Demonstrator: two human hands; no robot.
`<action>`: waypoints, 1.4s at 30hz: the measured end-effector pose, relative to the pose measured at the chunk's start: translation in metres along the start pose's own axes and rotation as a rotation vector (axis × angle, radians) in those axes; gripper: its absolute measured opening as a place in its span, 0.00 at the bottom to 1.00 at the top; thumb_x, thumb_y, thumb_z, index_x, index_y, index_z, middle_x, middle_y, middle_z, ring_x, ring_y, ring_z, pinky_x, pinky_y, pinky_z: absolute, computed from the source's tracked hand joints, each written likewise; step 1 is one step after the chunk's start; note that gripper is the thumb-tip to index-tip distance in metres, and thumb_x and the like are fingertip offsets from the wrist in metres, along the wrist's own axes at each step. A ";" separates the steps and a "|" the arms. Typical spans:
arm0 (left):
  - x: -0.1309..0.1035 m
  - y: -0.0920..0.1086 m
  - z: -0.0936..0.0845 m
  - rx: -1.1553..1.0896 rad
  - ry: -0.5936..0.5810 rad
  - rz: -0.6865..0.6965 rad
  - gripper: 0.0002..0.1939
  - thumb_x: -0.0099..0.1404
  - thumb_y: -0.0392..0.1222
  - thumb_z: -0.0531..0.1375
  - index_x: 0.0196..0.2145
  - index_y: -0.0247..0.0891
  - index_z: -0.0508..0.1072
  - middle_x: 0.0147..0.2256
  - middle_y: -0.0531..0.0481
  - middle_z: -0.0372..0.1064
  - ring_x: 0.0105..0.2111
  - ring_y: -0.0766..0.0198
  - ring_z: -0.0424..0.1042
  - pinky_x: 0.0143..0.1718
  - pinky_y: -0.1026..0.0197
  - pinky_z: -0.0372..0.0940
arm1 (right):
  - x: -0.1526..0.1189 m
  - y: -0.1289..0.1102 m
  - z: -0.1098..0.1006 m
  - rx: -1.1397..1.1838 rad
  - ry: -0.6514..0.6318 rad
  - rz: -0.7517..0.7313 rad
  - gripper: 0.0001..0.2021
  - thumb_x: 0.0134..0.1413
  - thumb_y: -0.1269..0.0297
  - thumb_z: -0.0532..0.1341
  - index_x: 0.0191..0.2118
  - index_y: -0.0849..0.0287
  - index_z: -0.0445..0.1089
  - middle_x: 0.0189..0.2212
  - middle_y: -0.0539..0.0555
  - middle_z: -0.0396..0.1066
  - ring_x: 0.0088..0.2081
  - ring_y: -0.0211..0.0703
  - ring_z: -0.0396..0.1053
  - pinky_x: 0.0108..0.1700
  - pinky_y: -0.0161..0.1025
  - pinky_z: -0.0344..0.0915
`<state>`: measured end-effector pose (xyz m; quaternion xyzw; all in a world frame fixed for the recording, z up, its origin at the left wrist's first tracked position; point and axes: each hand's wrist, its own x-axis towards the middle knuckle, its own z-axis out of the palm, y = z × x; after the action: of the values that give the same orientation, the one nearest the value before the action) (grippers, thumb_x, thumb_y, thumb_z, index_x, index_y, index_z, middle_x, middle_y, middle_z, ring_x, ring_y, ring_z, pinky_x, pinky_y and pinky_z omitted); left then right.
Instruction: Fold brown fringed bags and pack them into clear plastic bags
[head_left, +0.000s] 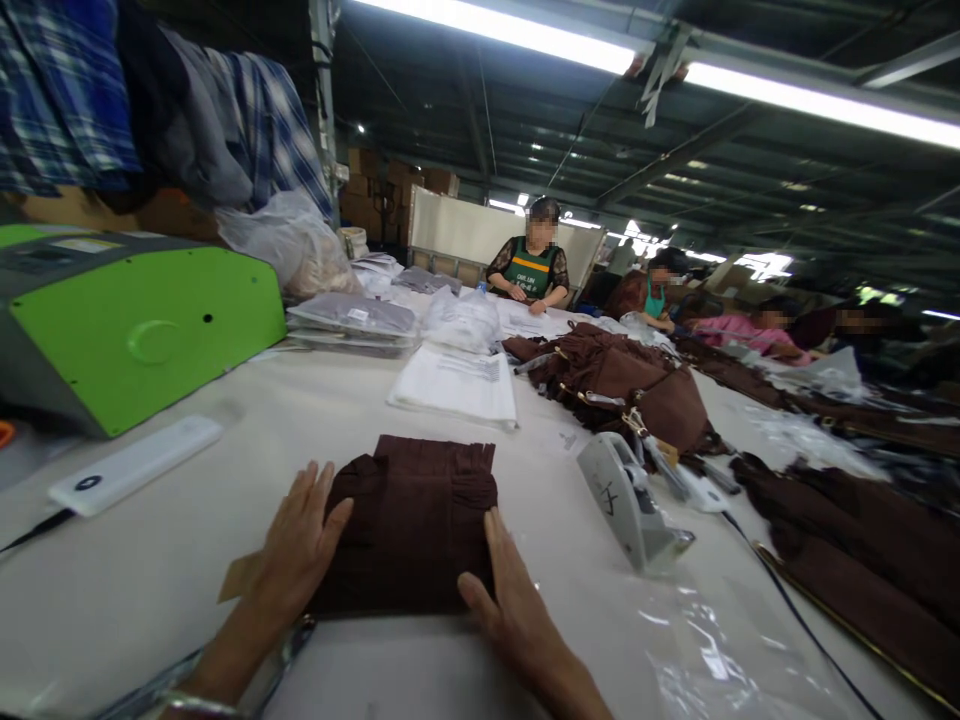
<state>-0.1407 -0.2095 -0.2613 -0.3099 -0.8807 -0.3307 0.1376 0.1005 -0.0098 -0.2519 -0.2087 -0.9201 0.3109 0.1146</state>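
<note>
A folded dark brown garment (412,530) with gathered, ruffled edges lies on the white table in front of me. Along its left side rests my left hand (304,535), fingers stretched out and thumb over the cloth. My right hand (514,590) is against the right edge, fingers extended and thumb apart. Neither hand grips the fabric; the two flank it. A tan cardboard piece (241,577) pokes out beside my left wrist.
To the left stand a green machine (187,320) and a white handheld device (135,465). A grey tape dispenser (622,500) is on the right, near a brown garment pile (615,380). Ahead lie white bags (457,385); a co-worker (532,265) stands across the table.
</note>
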 end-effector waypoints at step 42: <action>0.089 0.042 -0.005 -0.073 -0.383 0.261 0.16 0.69 0.44 0.53 0.52 0.44 0.71 0.49 0.48 0.73 0.49 0.57 0.70 0.53 0.54 0.64 | 0.086 -0.002 0.005 0.017 -0.089 -0.491 0.34 0.64 0.48 0.52 0.70 0.51 0.40 0.68 0.55 0.48 0.67 0.53 0.49 0.65 0.53 0.53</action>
<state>-0.1826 -0.1476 -0.1968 -0.4830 -0.8307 -0.2768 -0.0016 0.0213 0.0249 -0.2475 0.0359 -0.9448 0.2902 0.1476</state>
